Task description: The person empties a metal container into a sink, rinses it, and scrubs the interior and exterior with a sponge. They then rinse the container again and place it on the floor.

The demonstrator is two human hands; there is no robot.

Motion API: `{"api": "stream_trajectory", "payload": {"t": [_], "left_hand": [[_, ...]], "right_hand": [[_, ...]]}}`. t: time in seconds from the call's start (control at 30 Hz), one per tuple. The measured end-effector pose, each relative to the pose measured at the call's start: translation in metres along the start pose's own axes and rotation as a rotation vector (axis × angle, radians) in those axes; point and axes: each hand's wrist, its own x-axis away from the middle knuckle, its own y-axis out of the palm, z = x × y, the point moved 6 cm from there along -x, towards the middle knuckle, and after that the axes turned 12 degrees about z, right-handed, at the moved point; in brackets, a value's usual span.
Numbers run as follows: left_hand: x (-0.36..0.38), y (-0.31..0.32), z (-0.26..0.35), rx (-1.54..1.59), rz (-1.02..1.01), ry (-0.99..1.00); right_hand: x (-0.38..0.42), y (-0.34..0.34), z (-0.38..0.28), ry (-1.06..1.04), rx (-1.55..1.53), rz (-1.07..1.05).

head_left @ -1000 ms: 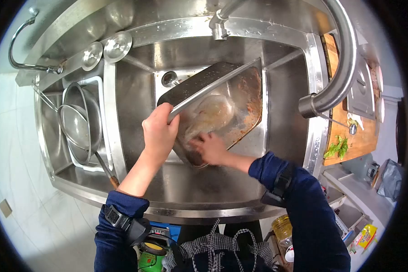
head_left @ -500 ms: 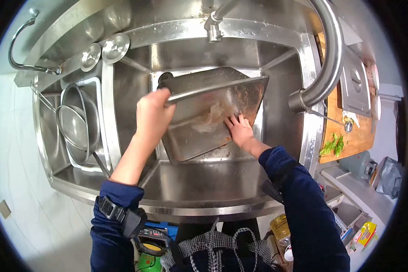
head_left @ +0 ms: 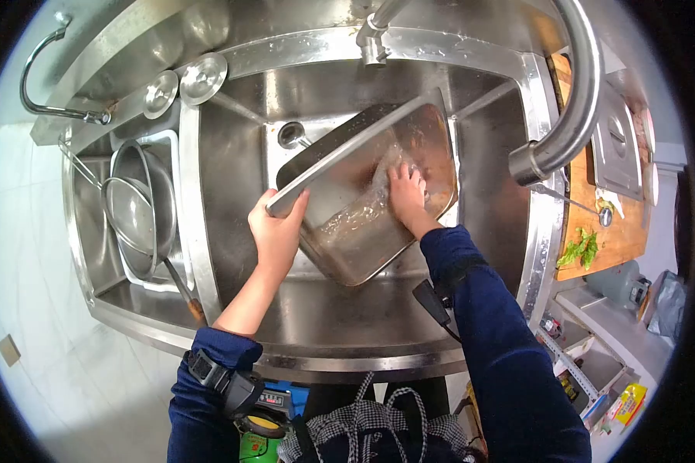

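The left hand (head_left: 276, 228) clamps the near rim of the stiff, wet, likely slippery steel pan (head_left: 363, 193), tilted in the sink (head_left: 232, 201), while the right hand (head_left: 404, 193) presses spread fingers inside it.

Commercial kitchen, dishwashing station. Evidence: deep stainless-steel double sink (head_left: 232, 162), the landmark; tall gooseneck faucet (head_left: 575, 100) above its right rim; steel gastronorm pan (head_left: 363, 193) in the main basin; strainers and bowls (head_left: 135, 212) in the left basin; wooden cutting board (head_left: 606, 231) with greens (head_left: 579, 251) right of the sink; white tiled floor (head_left: 31, 270) to its left.
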Motion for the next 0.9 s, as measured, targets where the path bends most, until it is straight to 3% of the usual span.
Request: {"api": "stream_trajectory", "payload": {"t": [0.1, 0.23, 0.37, 0.4, 0.47, 0.57, 0.6, 0.63, 0.7, 0.73, 0.87, 0.9], "left_hand": [[-0.008, -0.006, -0.002, -0.004, 0.085, 0.048], [-0.014, -0.005, -0.016, 0.071, 0.103, 0.098], [-0.011, 0.008, -0.015, 0.04, 0.132, 0.088], [-0.01, 0.011, -0.008, 0.075, 0.147, 0.063], [-0.01, 0.016, 0.006, 0.06, 0.138, 0.095], [-0.019, 0.025, 0.018, 0.028, 0.136, 0.158], [-0.019, 0.028, 0.022, 0.014, 0.139, 0.187], [-0.02, 0.03, 0.027, 0.017, 0.133, 0.19], [-0.023, 0.034, 0.034, 0.015, 0.076, 0.181], [-0.024, 0.032, 0.027, -0.031, 0.087, 0.205], [-0.029, 0.037, 0.023, -0.018, 0.018, 0.173], [-0.029, 0.042, 0.031, 0.015, 0.026, 0.195]], "right_hand": [[0.009, 0.001, -0.018, 0.028, 0.008, -0.179], [0.067, -0.005, -0.069, -0.304, -0.308, -0.358], [0.098, -0.016, -0.12, -0.189, -0.672, -0.526], [0.105, -0.021, -0.134, -0.186, -0.671, -0.521], [0.114, -0.03, -0.144, 0.05, -0.809, -0.385], [0.132, -0.061, -0.139, -0.048, -0.917, -0.254], [0.144, -0.069, -0.135, -0.192, -0.734, -0.17], [0.145, -0.068, -0.123, -0.187, -0.733, -0.165], [0.145, -0.077, -0.11, -0.55, -0.29, -0.108], [0.135, -0.073, -0.096, -0.611, -0.365, -0.099], [0.112, -0.047, -0.043, -0.61, -0.123, -0.155], [0.108, -0.038, -0.03, -0.483, -0.056, -0.129]]}}
